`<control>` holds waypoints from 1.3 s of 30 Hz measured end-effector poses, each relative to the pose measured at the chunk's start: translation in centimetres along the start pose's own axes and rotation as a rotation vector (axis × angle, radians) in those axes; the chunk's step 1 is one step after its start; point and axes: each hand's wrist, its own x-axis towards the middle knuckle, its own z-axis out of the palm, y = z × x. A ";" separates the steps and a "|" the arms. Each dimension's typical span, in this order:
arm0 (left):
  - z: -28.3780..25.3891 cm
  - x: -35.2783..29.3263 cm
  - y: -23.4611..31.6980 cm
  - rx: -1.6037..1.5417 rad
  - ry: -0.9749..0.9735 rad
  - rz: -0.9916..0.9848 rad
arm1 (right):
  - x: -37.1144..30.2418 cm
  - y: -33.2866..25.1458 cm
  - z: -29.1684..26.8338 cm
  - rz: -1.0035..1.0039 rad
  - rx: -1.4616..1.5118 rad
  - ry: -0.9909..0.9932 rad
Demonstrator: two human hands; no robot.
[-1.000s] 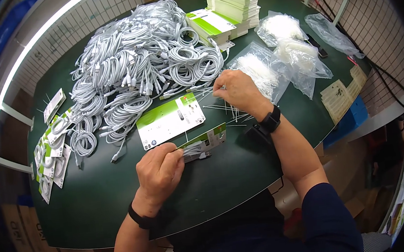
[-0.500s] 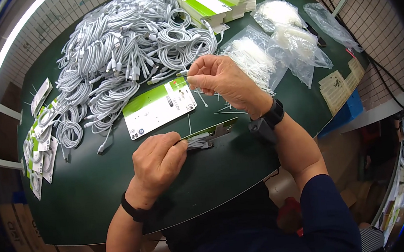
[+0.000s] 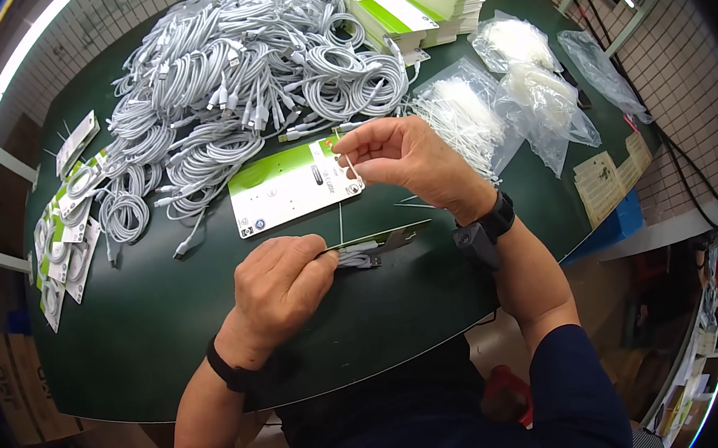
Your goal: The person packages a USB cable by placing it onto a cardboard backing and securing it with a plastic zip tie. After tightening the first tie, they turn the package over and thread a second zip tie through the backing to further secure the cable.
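Note:
My left hand [image 3: 285, 285] is closed on the end of a green-and-white packaging card [image 3: 407, 231], seen nearly edge-on, with a coiled grey USB cable [image 3: 357, 258] on its near side. A thin white cable tie [image 3: 341, 223] stands up from the card's far side. Above and to the right, my right hand [image 3: 424, 164] pinches another white cable tie [image 3: 349, 166] between thumb and fingers. Behind the hands a second packaging card [image 3: 291, 192] lies flat on the table, its right end partly covered by my right fingers.
A big heap of coiled grey cables [image 3: 224, 81] fills the table's back. Stacked cards [image 3: 441, 0] stand behind it; loose cable ties [image 3: 461, 119] and plastic bags [image 3: 537, 94] lie right. Cards with cables attached [image 3: 67, 243] overlap at the left on the green table [image 3: 162, 329].
My right hand has come slightly down and to the right, and the tie in it now slants. My left hand keeps its hold on the card. The whole view has shifted a little.

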 end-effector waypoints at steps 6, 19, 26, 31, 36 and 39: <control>-0.2 0.0 0.0 -0.007 0.019 -0.003 | -0.1 0.4 0.3 0.011 -0.150 -0.047; -0.1 0.1 -0.2 -0.013 0.007 0.001 | 0.2 0.3 0.5 0.158 -0.315 -0.089; 0.1 0.1 -0.3 -0.032 -0.003 -0.003 | 0.7 2.3 -0.5 -0.107 -0.435 -0.093; 0.1 0.0 -0.6 -0.043 -0.019 -0.004 | 0.8 0.6 -0.2 0.066 -0.182 -0.078; 0.7 0.0 -0.8 -0.025 0.016 0.017 | 0.9 1.8 -0.1 0.186 0.059 -0.038; 0.6 0.0 -0.7 -0.021 0.002 0.006 | 0.9 2.4 0.3 0.227 0.137 -0.053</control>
